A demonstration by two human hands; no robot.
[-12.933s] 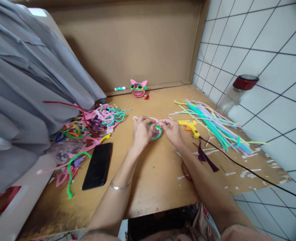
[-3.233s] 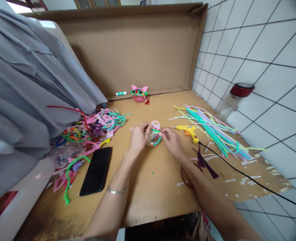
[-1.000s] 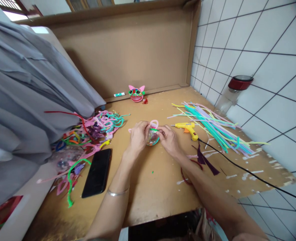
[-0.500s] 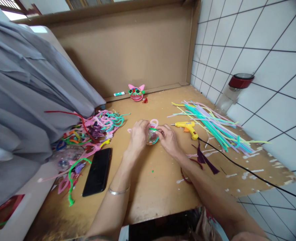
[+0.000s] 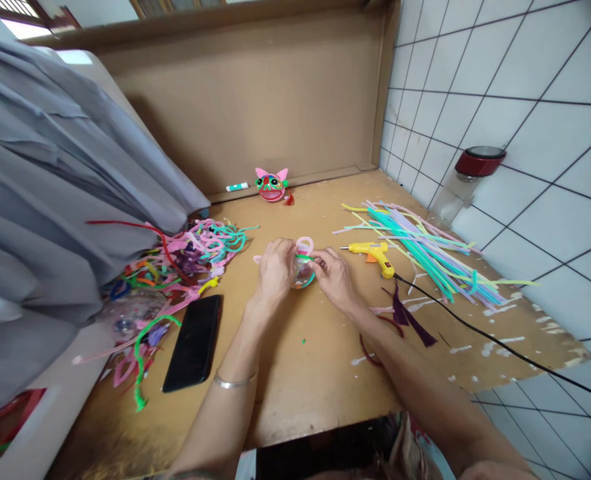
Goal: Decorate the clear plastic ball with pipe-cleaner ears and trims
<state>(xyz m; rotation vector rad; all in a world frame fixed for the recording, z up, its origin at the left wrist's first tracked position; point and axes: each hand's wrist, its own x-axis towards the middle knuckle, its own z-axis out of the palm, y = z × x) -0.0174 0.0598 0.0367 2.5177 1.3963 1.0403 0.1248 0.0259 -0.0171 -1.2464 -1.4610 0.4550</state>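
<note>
Between my hands, low over the middle of the table, is a small clear round plastic craft piece (image 5: 303, 275) with a coloured rim and a pink pipe-cleaner loop (image 5: 304, 244) at its top. My left hand (image 5: 276, 270) grips its left side, and the fingers hide part of it. A short green pipe cleaner (image 5: 304, 257) lies across the piece's upper part. At its right end, the thumb and fingertips of my right hand (image 5: 332, 275) are pinched together. Another bit of pink sticks out left of my left hand.
A yellow glue gun (image 5: 370, 253) with a black cord lies right, beside a bundle of pipe cleaners (image 5: 415, 243). A phone (image 5: 194, 343) and a tangled pipe-cleaner pile (image 5: 195, 250) are left. At the back stand a decorated pink-eared figure (image 5: 271, 186) and a marker (image 5: 237, 187); a glass jar (image 5: 458, 190) stands right.
My right fingertips have shifted slightly along the green pipe cleaner, toward the piece. Otherwise both hands and the piece stay nearly in place.
</note>
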